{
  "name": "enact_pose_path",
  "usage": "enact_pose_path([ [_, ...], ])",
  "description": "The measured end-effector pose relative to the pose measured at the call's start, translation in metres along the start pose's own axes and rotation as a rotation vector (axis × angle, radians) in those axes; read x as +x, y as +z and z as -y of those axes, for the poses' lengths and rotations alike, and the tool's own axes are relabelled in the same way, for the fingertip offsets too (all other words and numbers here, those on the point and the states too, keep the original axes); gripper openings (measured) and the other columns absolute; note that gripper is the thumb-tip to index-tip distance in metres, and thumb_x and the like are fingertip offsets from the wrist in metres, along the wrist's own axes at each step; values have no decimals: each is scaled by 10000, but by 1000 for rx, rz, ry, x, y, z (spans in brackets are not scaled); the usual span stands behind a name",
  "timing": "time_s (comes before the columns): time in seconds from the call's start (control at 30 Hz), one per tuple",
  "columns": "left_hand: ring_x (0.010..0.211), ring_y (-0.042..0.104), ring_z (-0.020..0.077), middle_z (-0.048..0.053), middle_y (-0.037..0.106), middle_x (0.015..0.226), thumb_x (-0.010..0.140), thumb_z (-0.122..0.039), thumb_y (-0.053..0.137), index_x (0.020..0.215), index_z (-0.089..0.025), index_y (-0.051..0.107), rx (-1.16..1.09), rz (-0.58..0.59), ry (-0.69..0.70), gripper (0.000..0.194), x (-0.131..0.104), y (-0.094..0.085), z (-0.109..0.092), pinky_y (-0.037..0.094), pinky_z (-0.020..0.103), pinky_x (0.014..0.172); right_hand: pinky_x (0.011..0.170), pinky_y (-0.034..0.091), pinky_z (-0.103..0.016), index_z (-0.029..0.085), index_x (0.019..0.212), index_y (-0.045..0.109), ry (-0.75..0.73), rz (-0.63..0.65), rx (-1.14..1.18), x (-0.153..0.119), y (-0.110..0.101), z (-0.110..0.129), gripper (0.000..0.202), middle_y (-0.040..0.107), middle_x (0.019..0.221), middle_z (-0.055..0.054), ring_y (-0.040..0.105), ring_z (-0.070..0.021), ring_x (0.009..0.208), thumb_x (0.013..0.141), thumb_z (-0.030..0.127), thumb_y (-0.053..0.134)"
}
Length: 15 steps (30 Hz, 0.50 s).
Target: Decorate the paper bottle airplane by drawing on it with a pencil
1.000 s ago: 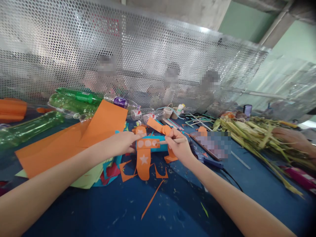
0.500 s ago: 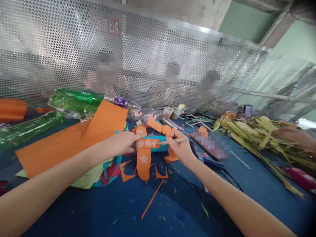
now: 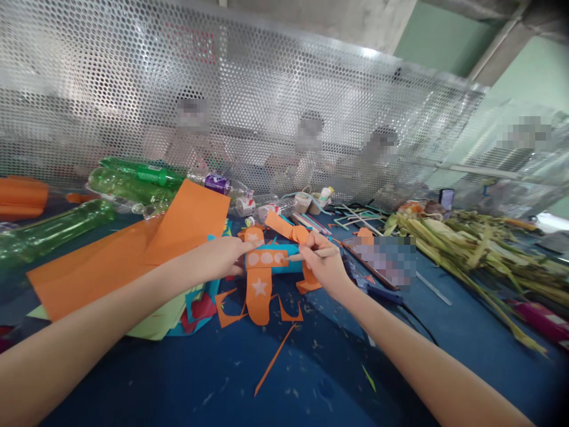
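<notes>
A toy plane made from a blue tube [image 3: 291, 265] lies before me, with an orange paper wing [image 3: 258, 305] that bears a white star. Along the tube's side runs an orange strip [image 3: 254, 267] with a row of white circles. My left hand [image 3: 229, 254] is closed around the tube's left end; its fingertips are partly hidden. In my right hand [image 3: 322, 264] I pinch a thin pale paintbrush [image 3: 329, 252], whose tip meets the rightmost circle. Orange paper tail pieces [image 3: 300, 234] stand at the tube's right end, beside my right fingers.
Orange sheets [image 3: 186, 222] lie left, over pale green paper [image 3: 155, 320]. Green plastic bottles [image 3: 57, 231] stretch behind them. Orange scraps [image 3: 229, 311] lie near the wing. At right are a phone [image 3: 377, 265], a blue corded tool [image 3: 384, 293] and corn husks [image 3: 466, 261]. A perforated metal screen [image 3: 267, 89] stands behind.
Another person's hand has left the husks at the far right, and a person now shows behind the screen there. My hands, the brush and the plane look almost unmoved.
</notes>
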State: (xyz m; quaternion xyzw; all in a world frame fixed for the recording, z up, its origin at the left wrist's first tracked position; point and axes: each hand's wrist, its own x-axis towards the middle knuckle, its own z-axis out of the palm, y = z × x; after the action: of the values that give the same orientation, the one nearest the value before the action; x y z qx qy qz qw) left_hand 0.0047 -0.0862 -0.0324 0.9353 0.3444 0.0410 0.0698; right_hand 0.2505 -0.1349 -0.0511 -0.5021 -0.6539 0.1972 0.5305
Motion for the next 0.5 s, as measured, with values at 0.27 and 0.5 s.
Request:
enact_pose_path([
  [0.27,943,584,259,80,607,1131,770,-226,606,1425,-291,279,-30,-27,14,735,-1,1,0,417,287,706,463,274,-241,226,580,316,38,9,15,0,1,2,276,331,483,78,328,-90,446,757,227,528],
  [0.5,942,587,257,87,605,1142,764,-218,614,1413,-287,310,-34,-6,8,719,0,0,0,416,284,690,475,273,-246,225,588,328,40,1,31,0,2,1,275,354,487,78,336,-91,444,769,242,534],
])
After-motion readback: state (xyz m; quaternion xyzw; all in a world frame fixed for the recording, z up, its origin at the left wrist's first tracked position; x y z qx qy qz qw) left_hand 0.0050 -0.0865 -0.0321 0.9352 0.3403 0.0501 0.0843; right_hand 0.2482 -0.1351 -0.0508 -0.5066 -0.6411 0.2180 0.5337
